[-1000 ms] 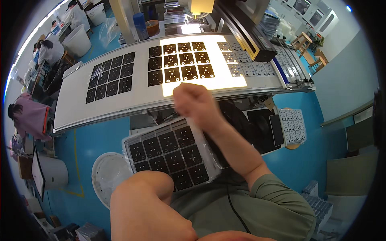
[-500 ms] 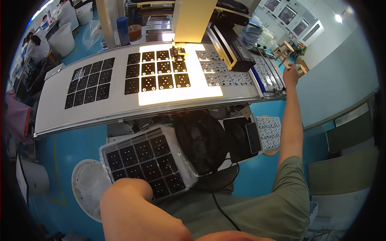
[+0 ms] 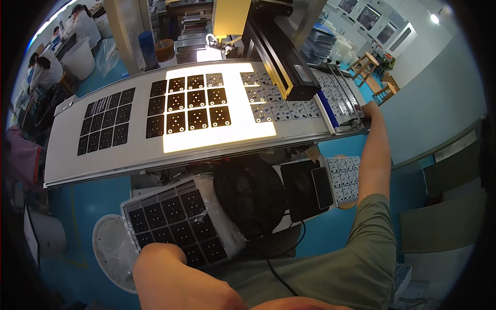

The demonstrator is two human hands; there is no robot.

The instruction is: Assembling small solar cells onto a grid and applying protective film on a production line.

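Note:
My right hand is at the right end of the long table, against the metal rail frame. Its fingers look curled and are partly hidden, so what they grip is unclear. Pale printed panels lie under the frame and to its left. My left arm comes up from below and bends beside a bagged tray of black square panels; the fingers on that side are hidden. On the table, black perforated panels lie in rows, partly on a glowing area.
A black gantry beam spans the table's right part. The machine's small tool head is beyond the far edge. Below the table are a black bag-like object, a phone, a panel stack and a round white tub.
My right hand has come down to the rail frame. The tool head has moved away from the lit panels, and one far corner panel there now looks pale. My view has shifted slightly.

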